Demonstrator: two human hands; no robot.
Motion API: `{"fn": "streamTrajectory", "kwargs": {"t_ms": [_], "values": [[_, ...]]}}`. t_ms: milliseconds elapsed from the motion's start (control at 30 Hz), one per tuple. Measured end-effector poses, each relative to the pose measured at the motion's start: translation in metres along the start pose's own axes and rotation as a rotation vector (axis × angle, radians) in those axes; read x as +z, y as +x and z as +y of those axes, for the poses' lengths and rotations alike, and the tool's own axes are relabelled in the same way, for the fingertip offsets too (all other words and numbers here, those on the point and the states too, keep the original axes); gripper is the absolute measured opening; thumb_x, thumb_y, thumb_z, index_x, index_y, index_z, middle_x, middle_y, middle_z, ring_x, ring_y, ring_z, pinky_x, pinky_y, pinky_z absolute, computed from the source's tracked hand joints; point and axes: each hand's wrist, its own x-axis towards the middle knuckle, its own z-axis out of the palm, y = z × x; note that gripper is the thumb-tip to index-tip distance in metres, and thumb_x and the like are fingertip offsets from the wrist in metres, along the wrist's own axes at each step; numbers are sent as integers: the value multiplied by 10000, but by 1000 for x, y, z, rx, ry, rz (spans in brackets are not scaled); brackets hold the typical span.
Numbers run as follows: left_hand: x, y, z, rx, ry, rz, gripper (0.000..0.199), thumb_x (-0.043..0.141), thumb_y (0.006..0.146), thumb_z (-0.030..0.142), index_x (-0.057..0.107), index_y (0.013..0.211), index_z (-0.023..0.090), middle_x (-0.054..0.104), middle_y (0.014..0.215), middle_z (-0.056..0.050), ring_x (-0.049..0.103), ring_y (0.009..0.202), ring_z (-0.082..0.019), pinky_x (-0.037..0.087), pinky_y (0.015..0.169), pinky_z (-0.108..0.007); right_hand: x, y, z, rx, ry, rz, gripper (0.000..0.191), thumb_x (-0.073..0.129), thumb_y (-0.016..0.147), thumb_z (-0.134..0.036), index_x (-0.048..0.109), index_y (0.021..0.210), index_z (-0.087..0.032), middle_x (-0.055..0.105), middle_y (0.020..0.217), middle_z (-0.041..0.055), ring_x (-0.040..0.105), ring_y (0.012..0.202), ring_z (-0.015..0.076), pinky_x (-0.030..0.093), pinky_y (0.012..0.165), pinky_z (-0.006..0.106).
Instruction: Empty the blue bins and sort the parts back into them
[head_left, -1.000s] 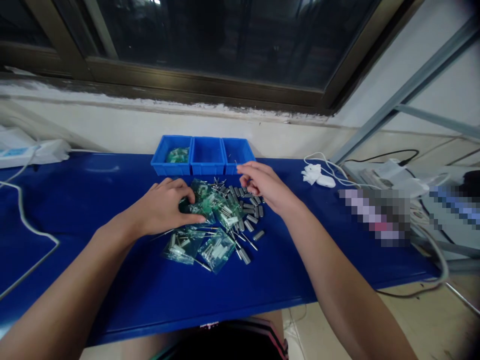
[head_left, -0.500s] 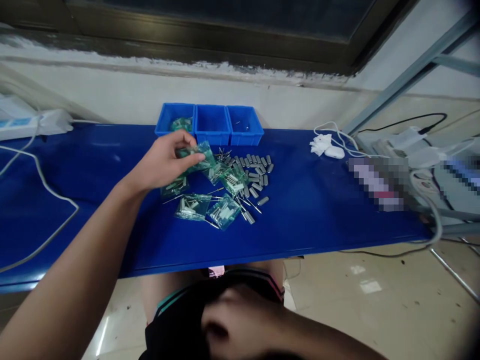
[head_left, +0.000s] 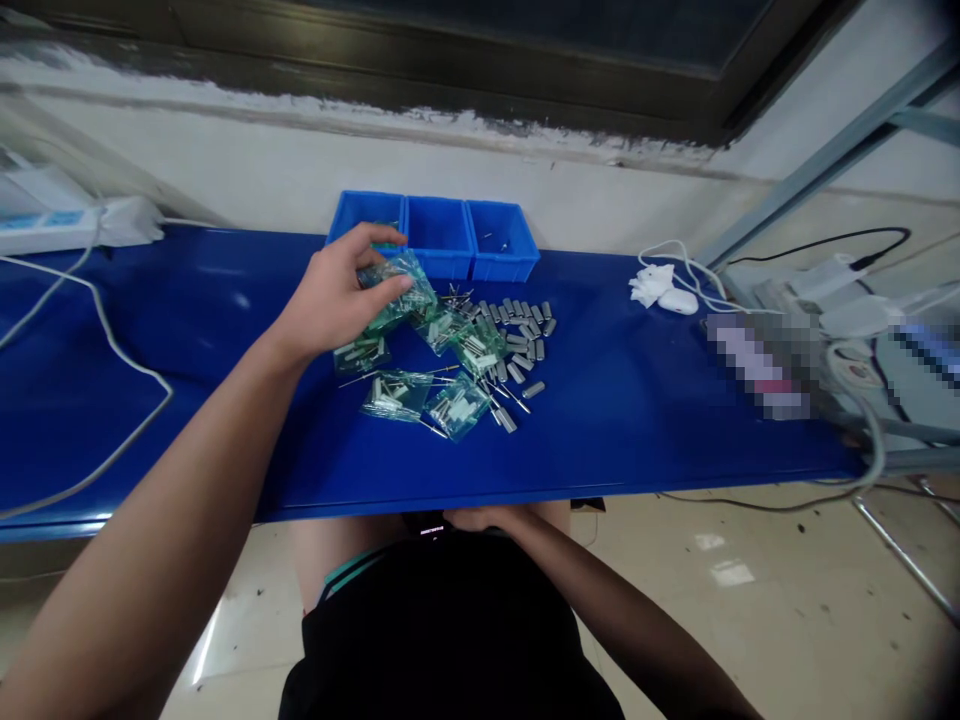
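My left hand (head_left: pixel 341 290) is over a heap of green-tinted plastic bags, its thumb and fingers around one plastic bag (head_left: pixel 409 272). Other small bags (head_left: pixel 396 393) lie below it on the blue table, with white and metal pieces inside. Beside them are loose metal cylinders (head_left: pixel 516 340) and thin pins (head_left: pixel 517 402). My right hand (head_left: pixel 480 517) is low at the front table edge, against a dark device (head_left: pixel 427 526) with small lit text. The table edge and the device hide most of its fingers, so its grip does not show.
Three joined blue bins (head_left: pixel 439 262) stand at the back; the right one has a few small metal bits. A white power strip (head_left: pixel 82 225) and cable are on the left. A white earphone case (head_left: pixel 677 301), crumpled tissue (head_left: pixel 651 285) and cables lie on the right beside a metal frame.
My left hand has risen slightly with the plastic bag. My right hand has gone from above my lap to the device at the table edge, whose lit screen is now mostly dark.
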Motion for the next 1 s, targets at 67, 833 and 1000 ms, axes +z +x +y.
{"fn": "streamTrajectory", "kwargs": {"t_ms": [67,833,1000], "values": [[-1,0,1,8,-8,21,604,748,924,607,707,1384,217,737,993,-43,678,889,-235,504,780,-356,-4,-18,-19,-3,-122,-63,229,685,805,-130,548,646,-221,539,641,-9,466,662,154,444,737,374],[10,-1,17,0,-292,41,779,841,797,761,697,1312,195,735,901,-20,656,850,-197,484,701,-350,-166,15,-182,-625,55,499,296,689,1003,-518,740,1081,-237,716,988,29,674,927,176,531,861,331],[9,-2,22,-29,-291,-16,823,769,810,821,665,1325,188,770,981,-40,738,1026,-266,570,778,-380,-162,21,-185,-609,216,580,315,738,952,-548,713,1015,-241,721,969,25,708,989,186,545,918,339]]}}
